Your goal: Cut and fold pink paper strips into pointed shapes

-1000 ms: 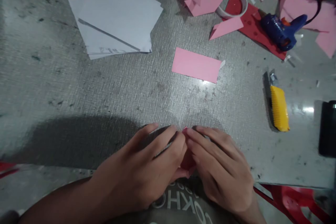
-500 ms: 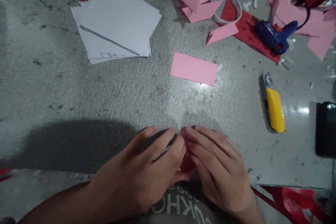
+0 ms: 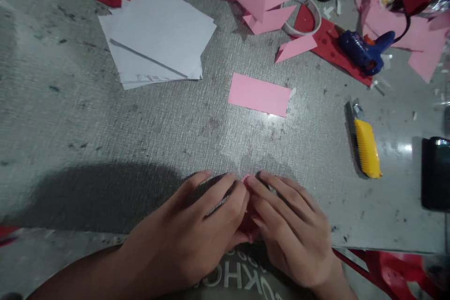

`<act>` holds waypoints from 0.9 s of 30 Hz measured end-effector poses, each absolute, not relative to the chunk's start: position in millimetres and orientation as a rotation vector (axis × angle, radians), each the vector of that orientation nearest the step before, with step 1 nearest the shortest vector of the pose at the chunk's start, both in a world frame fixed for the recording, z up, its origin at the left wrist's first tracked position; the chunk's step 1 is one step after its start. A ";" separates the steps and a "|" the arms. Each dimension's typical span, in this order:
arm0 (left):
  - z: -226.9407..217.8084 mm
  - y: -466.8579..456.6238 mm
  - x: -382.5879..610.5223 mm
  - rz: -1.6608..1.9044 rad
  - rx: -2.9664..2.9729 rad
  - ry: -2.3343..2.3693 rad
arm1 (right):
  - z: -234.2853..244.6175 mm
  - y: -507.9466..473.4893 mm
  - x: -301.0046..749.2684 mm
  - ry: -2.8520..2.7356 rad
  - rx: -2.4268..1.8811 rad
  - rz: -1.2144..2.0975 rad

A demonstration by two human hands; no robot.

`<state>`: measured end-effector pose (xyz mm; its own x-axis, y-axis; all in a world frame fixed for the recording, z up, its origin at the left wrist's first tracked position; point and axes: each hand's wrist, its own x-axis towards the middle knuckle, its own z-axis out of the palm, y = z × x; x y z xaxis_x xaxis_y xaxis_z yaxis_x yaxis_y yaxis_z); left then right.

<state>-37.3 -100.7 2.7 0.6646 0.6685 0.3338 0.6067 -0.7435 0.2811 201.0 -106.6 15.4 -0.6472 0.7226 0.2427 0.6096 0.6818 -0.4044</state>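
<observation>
Pink shows only as a sliver: a small pink paper piece sits at the near edge of the grey bench, almost wholly covered by both hands. The left hand and the right hand lie low over it, fingers drawn close together, their tips meeting over the paper and pressing it down. The thumbs are hidden, so I cannot tell whether they grip from beneath.

The likeliest trouble, as I judge it, is slippage. The piece is small, the bench looks glossy in places, and uneven pressure from one hand could slide the paper sideways or skew whatever line is being pressed in. Since the hands hide nearly all of it, such a shift would be hard to notice. It also lies close to the bench's near edge, so a nudge toward the body could tip it off.

A yellow utility knife lies well apart to the right, its metal end pointing away; a careless wide sweep of the right hand could meet it. The pink rectangle and the blue glue gun are farther off.
</observation>
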 end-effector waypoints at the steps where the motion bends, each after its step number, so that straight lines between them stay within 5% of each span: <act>1: 3.0 -100.8 -37.2 0.632 2.725 1.061 | 15.8 -107.3 201.3 -2.490 -1.043 0.401; 27: 4.6 -100.9 -44.2 0.628 2.545 1.010 | 13.6 -109.3 201.4 -2.478 -1.027 0.342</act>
